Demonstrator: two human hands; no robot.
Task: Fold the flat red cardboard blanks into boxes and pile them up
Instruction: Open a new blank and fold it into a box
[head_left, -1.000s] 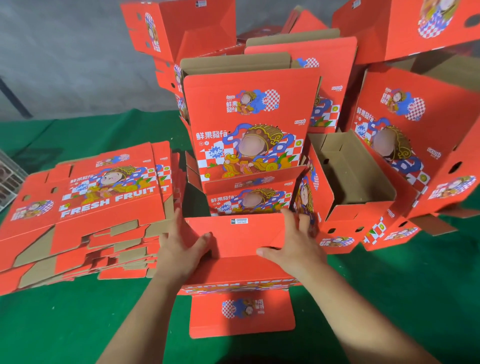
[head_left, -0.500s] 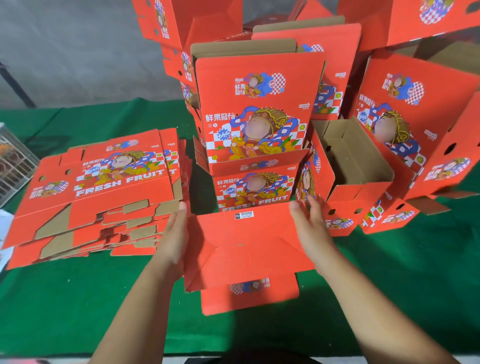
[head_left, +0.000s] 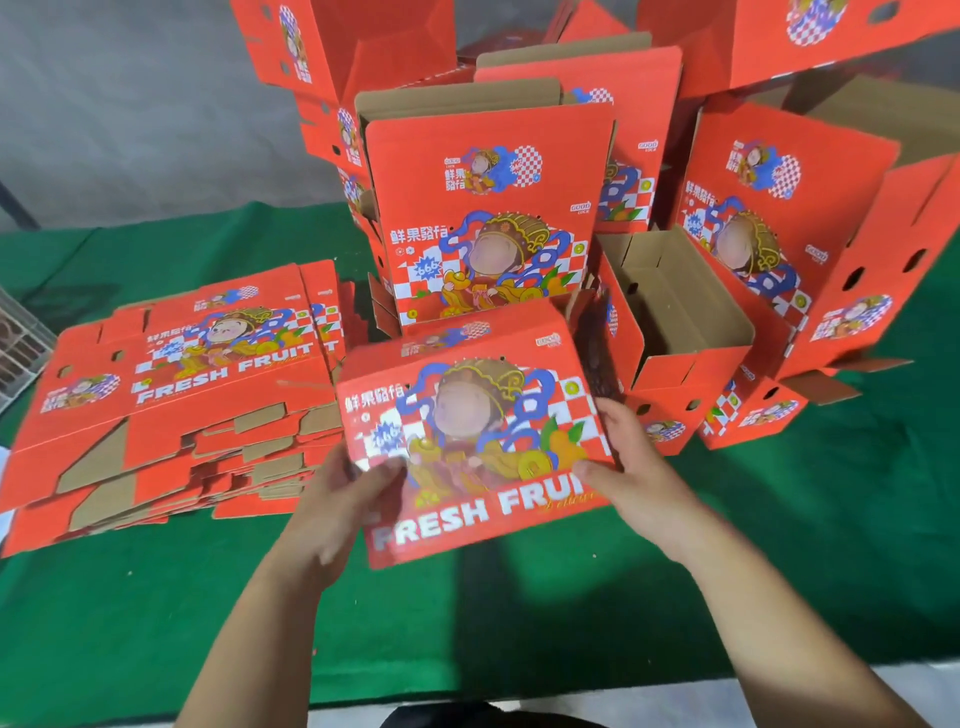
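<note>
A red box (head_left: 467, 447) is held between two bare hands above the near middle of the green worktop (head_left: 779, 545), its printed face with the words FRESH FRUIT tilted up toward the camera. The left hand (head_left: 337, 499) is curled round the box's lower left corner, thumb laid across the print; the right hand (head_left: 631, 467) grips the right edge, thumb on the face and fingers wrapped behind. The box is lifted, with only its near lower part seeming close to the cloth.

The corrugated board looks light and fairly stiff along its panels but weak at the creases, so a grip at opposite edges or corners, as here, is judged the safest hold; pressure in the middle of a panel would likely dent it. The glossy print may prove slippery, which favours fingers hooked over an edge and not flat palms.

To the left, toward the worktop's left edge, a stack of blanks (head_left: 171, 395) lies flat, brown flaps showing at its near side. Behind the held box, toward the far edge, folded boxes (head_left: 488, 218) are piled upright and leaning, and an open box (head_left: 670, 322) shows its brown inside at the right. A wire crate (head_left: 18, 348) is glimpsed at the far left.
</note>
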